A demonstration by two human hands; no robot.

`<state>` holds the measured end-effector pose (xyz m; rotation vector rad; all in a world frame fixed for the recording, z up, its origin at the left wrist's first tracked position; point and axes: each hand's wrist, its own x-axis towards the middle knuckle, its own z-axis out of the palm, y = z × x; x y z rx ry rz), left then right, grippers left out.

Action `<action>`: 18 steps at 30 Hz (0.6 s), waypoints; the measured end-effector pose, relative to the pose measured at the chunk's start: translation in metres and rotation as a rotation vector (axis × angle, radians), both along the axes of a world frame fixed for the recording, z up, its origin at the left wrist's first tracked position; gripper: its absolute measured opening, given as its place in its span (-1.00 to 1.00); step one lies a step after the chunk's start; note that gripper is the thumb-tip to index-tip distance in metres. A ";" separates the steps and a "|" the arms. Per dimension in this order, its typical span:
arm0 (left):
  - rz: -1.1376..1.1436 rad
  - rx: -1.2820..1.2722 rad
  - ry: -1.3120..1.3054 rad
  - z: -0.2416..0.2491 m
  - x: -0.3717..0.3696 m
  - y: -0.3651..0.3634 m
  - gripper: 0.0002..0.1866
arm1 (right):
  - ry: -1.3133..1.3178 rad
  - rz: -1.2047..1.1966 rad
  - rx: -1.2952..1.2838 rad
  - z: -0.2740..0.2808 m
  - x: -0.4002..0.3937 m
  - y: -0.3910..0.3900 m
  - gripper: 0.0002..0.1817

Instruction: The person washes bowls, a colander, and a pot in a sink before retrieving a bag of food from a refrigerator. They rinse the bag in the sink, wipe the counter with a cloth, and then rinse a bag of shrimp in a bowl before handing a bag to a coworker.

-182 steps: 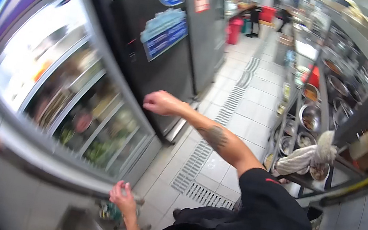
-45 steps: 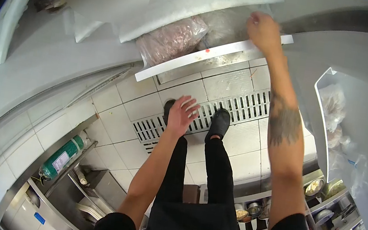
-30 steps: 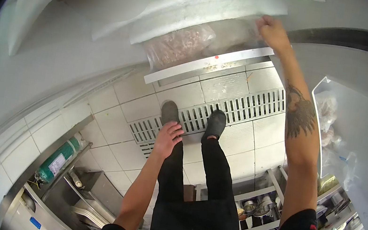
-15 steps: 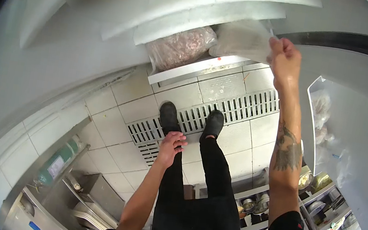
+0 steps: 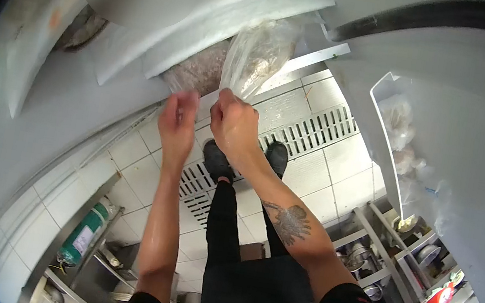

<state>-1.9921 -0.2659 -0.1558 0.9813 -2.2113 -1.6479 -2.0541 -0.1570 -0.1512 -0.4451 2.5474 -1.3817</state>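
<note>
In the head view, my right hand (image 5: 235, 122) is closed on the gathered edge of a clear plastic bag (image 5: 264, 51), which lies in the lower part of an open freezer and has pale contents I cannot make out. Just left of it sits another clear bag with pinkish, mince-like contents (image 5: 201, 69). My left hand (image 5: 177, 126) is raised in front of that second bag, its fingers curled together and slightly blurred. Whether anything is between them is hidden.
Frosted shelves (image 5: 231, 18) rise above the bags. On the right, the open door (image 5: 478, 124) carries a bin of small plastic bags (image 5: 399, 128). A floor grate (image 5: 314, 136) runs under my feet. Metal racks with pots (image 5: 359, 253) stand behind, with a green cylinder (image 5: 83, 234) at left.
My right hand has moved left from the freezer's right side, drawing the clear bag's edge along. My left hand has risen from near my legs to the front of the bags.
</note>
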 end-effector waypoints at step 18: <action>-0.808 -0.598 -0.448 -0.017 -0.223 0.043 -0.30 | -0.016 0.073 -0.081 0.003 0.031 0.078 -0.71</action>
